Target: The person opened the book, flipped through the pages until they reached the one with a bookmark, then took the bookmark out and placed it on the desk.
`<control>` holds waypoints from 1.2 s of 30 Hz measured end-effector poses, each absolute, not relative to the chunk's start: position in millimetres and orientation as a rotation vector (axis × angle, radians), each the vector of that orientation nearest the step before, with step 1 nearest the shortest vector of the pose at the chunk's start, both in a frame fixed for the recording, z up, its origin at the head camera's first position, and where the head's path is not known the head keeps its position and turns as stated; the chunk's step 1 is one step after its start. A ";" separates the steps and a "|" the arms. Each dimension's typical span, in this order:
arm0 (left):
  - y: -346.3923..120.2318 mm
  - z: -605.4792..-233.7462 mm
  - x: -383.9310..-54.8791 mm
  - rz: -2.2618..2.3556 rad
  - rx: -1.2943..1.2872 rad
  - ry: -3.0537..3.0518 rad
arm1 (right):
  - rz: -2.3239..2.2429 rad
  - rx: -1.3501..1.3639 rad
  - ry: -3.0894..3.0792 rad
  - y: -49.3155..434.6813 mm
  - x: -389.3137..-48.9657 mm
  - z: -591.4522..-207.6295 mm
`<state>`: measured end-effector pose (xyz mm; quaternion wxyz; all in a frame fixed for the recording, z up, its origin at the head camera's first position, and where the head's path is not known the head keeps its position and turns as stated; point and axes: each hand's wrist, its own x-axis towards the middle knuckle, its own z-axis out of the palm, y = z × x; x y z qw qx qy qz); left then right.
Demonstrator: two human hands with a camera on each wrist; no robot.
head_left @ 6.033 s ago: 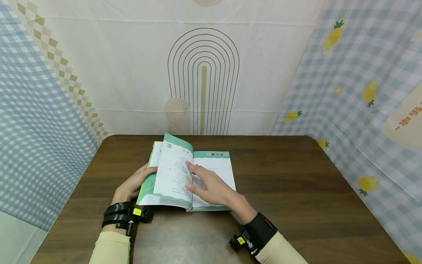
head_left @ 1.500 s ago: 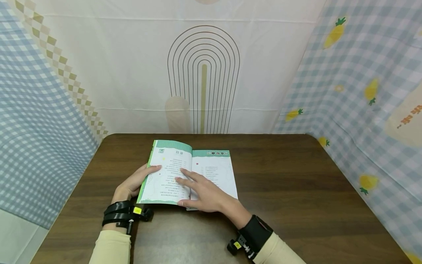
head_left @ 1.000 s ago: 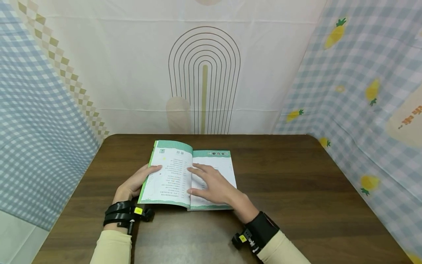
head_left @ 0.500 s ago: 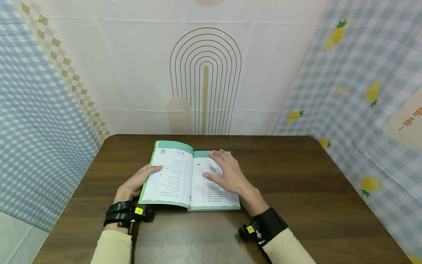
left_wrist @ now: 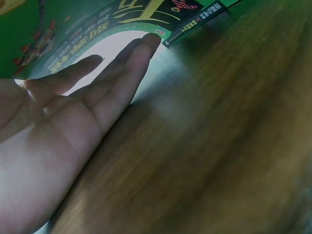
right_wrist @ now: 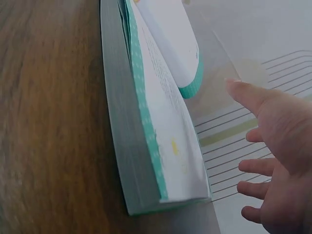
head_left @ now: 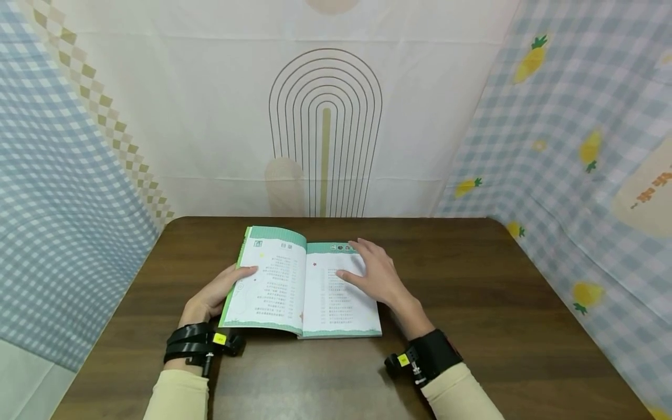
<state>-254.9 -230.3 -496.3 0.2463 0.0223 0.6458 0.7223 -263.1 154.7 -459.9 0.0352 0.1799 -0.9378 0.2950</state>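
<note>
An open book (head_left: 341, 297) with green-bordered white pages lies on the table, its left side raised a little. My left hand (head_left: 212, 291) holds that side, thumb on the left page and fingers beneath. From below, the left wrist view shows the green printed cover (left_wrist: 29, 24) above the stretched fingers (left_wrist: 119, 80). Over the outer part of the right page hovers my right hand (head_left: 375, 274), fingers spread and holding nothing. The right wrist view has this hand apart from the thick page block (right_wrist: 131, 161), with the left page curving up behind.
The dark wooden table (head_left: 472, 303) extends on both sides of the book. A white cloth (head_left: 210, 116) with an arch pattern hangs behind it. Blue checked cloths (head_left: 68, 192) stand at left and right, the right one with pineapple prints. Black camera straps (head_left: 189, 344) circle both wrists.
A lifted page has come down flat onto the left side. My right hand has moved from the book's middle to the right page's outer edge. The left hand keeps its place.
</note>
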 end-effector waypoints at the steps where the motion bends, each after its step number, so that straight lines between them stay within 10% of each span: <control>1: -230.3 -496.3 -254.2 1.967 0.058 1.763 | 0.906 0.545 -2.887 155.7 -263.5 -461.3; 36: -228.8 -496.7 -255.8 1.990 0.070 1.746 | 0.891 0.459 -2.997 172.8 -274.0 -481.7</control>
